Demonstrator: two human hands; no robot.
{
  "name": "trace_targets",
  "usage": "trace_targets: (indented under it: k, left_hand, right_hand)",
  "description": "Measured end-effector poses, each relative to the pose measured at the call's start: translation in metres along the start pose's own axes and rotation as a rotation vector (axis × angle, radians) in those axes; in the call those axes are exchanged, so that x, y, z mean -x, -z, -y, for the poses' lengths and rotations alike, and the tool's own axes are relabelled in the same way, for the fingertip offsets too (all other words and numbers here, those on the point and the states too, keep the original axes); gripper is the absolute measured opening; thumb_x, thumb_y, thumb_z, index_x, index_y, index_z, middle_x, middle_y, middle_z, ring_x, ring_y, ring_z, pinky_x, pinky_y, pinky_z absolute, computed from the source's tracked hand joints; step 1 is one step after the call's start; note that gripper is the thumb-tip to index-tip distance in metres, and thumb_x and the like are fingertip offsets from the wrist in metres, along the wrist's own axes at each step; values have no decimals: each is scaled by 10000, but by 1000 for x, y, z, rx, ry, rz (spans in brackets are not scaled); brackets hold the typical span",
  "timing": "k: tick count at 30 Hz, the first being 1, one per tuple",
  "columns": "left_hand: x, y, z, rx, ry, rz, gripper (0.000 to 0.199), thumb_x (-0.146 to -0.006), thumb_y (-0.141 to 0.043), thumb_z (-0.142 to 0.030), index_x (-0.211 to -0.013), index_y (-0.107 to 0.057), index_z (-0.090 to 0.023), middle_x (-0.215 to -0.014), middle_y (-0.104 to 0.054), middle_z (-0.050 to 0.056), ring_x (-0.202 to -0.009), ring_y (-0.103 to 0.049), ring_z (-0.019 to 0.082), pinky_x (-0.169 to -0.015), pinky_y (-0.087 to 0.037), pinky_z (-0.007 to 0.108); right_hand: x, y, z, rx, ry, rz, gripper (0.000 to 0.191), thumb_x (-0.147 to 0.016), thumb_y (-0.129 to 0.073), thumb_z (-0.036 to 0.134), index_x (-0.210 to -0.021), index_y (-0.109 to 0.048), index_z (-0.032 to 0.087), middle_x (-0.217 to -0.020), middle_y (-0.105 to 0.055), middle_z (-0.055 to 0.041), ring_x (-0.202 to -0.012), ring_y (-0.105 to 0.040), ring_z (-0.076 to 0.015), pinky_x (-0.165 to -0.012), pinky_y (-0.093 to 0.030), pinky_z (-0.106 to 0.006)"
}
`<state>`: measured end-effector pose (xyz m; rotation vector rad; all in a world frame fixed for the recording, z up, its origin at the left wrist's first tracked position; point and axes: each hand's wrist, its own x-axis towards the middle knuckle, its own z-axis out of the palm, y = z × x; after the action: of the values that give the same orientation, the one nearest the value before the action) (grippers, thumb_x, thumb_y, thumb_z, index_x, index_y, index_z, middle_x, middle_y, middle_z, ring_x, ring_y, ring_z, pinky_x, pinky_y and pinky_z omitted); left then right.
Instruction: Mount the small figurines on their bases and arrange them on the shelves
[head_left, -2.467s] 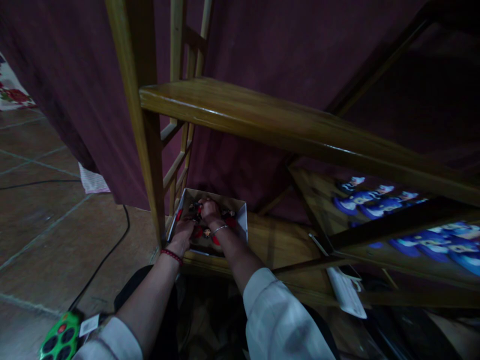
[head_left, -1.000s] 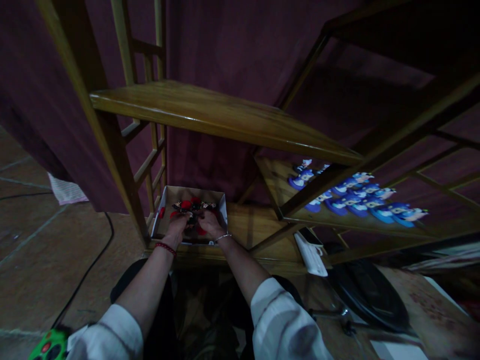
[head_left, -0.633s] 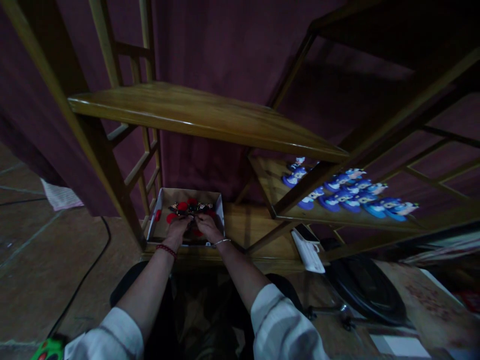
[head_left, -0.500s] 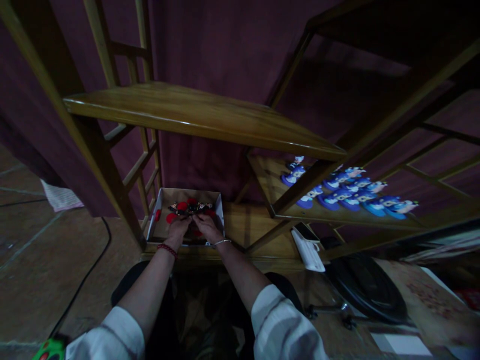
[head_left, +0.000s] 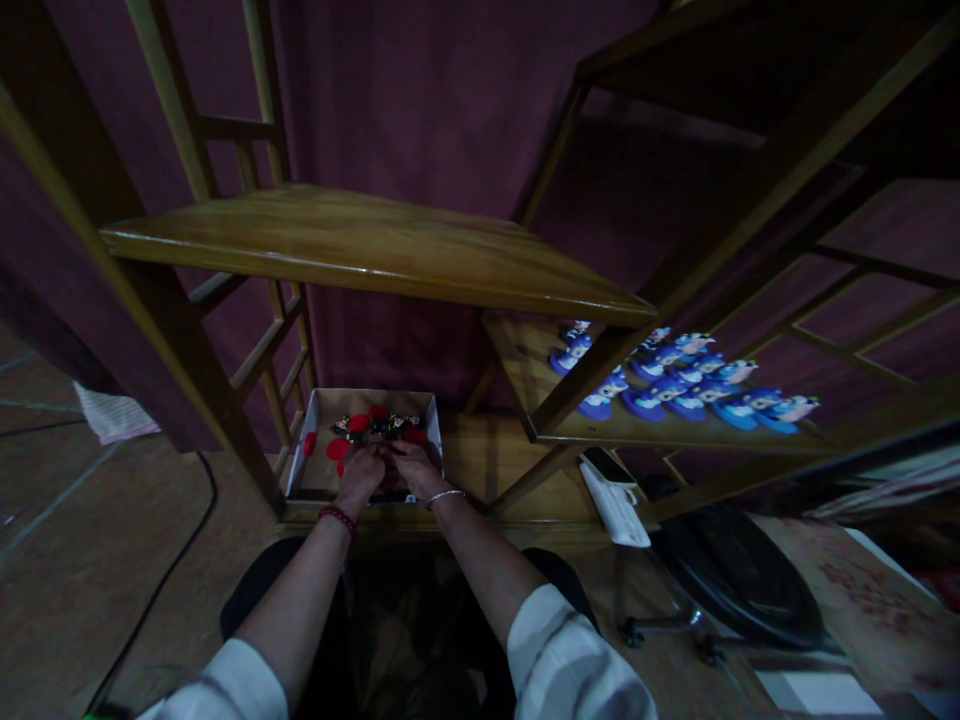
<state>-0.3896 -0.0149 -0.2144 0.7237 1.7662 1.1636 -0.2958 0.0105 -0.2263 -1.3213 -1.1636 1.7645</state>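
Note:
A shallow cardboard box (head_left: 301,470) with pale sides sits on the low wooden shelf. Inside it lie several red round pieces (head_left: 337,450) and dark patterned pieces (head_left: 403,422). My left hand (head_left: 361,472), with a red bead bracelet at the wrist, reaches into the near part of the box with its fingers bent together. Beside it my right hand (head_left: 414,468), with a silver bangle, has its fingers closed too. The fingertips of both hands nearly meet over a small dark thing, too dim to make out.
An upper wooden shelf (head_left: 375,240) spans above the box. Several blue figurines (head_left: 652,392) stand on the shelf to the right. Below them a dark phone (head_left: 606,465) rests on a white object (head_left: 616,510). A black stool (head_left: 739,575) stands at the lower right.
The view has shifted slightly, so the shelves and figurines appear further left and the box a little lower. My hands remain together in the box, with slightly changed finger positions.

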Motion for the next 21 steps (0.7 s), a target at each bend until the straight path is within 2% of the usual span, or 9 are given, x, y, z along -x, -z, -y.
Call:
trace_targets:
  k: [6,10,14,18,21]
  left_hand:
    - [-3,9,1,-297,-73,7,170,-701,-520,-101,-728,-660,-193,-877,-665,62,-882,-579,199,-779,-405,274]
    - [-8,9,5,-581,-114,43,270,-768,-457,-163,-955,-649,-194,-964,-668,54,-872,-599,164,-732,-424,234]
    - [-8,4,6,-619,-129,40,279,-777,-470,-181,-995,-644,-195,-965,-673,45,-851,-605,147,-689,-430,210]
    - [-5,2,8,-632,-150,36,283,-775,-480,-204,-1003,-645,-181,-978,-668,63,-851,-605,163,-683,-426,224]
    - [-3,3,10,-626,-163,52,289,-776,-477,-207,-1010,-643,-175,-978,-666,68,-848,-605,168,-691,-424,232]
  right_hand:
    - [5,12,-1,72,-18,-52,265,-610,-704,231,-853,-659,136,-665,-652,7,-602,-608,-122,-622,-514,-254]
    - [8,21,-4,218,17,-40,223,-666,-647,214,-880,-657,151,-709,-659,5,-646,-608,-122,-608,-497,-227]
    - [15,26,4,466,39,-35,201,-723,-581,223,-899,-655,158,-741,-667,-7,-656,-600,-124,-600,-472,-218]
    - [22,28,13,749,144,-56,205,-746,-550,243,-907,-662,183,-805,-677,-15,-724,-601,-134,-659,-456,-219]
    - [24,30,12,807,189,-47,212,-754,-541,246,-916,-665,186,-840,-679,-22,-767,-604,-137,-703,-453,-217]
